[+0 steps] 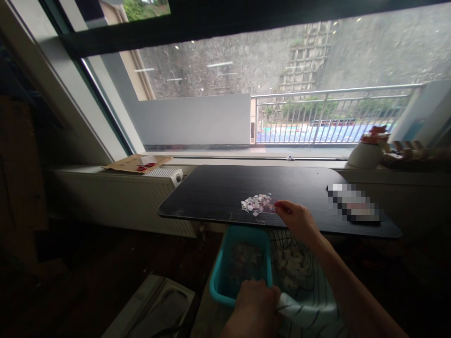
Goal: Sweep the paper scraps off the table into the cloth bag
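My right hand [299, 218] pinches a thin, see-through pinkish piece [269, 207] flat against the dark table [218, 188]. Its edge meets a small heap of white and pinkish paper scraps [254, 203] near the table's front edge. Below the table stands a turquoise plastic bin [217, 277] with small scraps inside. My left hand [256, 296] is closed at the bin's near right rim. From that fist runs the folded edge of a white cloth or bag with dark stripes [310, 307]; whether the fingers also grip the rim is hidden. Pale scraps [291, 265] lie inside the striped cloth.
A blurred-out dark object [354, 204] lies at the table's right. On the sill are brown paper [132, 163] with red items and a white pot [364, 155]. A radiator [141, 199] stands left, a pale flat box [151, 305] on the floor.
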{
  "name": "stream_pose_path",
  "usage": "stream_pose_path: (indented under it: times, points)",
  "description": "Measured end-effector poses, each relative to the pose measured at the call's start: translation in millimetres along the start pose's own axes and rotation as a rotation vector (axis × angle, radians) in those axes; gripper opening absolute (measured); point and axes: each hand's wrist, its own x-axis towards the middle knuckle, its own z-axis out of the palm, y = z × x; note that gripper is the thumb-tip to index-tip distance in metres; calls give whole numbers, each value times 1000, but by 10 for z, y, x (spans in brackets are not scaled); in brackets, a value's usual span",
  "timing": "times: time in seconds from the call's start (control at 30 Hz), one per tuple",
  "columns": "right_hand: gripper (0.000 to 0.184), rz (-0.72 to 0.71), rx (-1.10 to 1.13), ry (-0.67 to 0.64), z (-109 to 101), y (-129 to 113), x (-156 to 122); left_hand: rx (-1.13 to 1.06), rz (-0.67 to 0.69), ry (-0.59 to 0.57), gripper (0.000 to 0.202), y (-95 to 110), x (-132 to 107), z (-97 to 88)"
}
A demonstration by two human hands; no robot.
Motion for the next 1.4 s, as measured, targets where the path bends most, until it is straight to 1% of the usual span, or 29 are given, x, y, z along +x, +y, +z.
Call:
stream_pose_path:
  times: [0.1, 0.2, 0.37, 0.53, 0.67, 0.73, 0.87, 1.0, 1.07, 1.23, 1.4]
  points:
    - [32, 26, -50, 30, -57, 30, -7, -9, -21, -28, 34, 0, -20, -2]
    - [32, 25, -58, 53, -66, 16, 13, -6, -19, -25, 34, 1, -23, -1]
    - [30, -3, -15, -11, -20, -54, 15, -7, -20, -14, 33, -3, -12, 13]
    - [30, 6, -58, 24, -24, -79, -10, 3, -6, -14, 32, -11, -19, 20]
    - [29, -16, -19, -22, -34, -108, -29, -3, -3, 5, 31, -16, -20, 35]
    - [28, -8, -34, -32, -61, -106, -51, -7, 1, 5, 30, -14, -17, 37]
    - [26, 18, -71, 1, -154, -50, -104, 6, -8, 4, 31, 0, -13, 29]
    - [26, 29, -36, -14, -217, 11, -125, 4, -7, 51, 30, -5, -18, 43]
    - [26, 43, -58, -16, -235, 32, -123, 0, 2, 68, 29, -18, -20, 62]
    - [27, 80, -111, 48, -290, 69, -128, 10, 19, 95, 26, -41, -14, 98]
    - [24, 90, -134, 1, -393, 96, -158, 20, -6, 71, 27, -38, -1, 81]
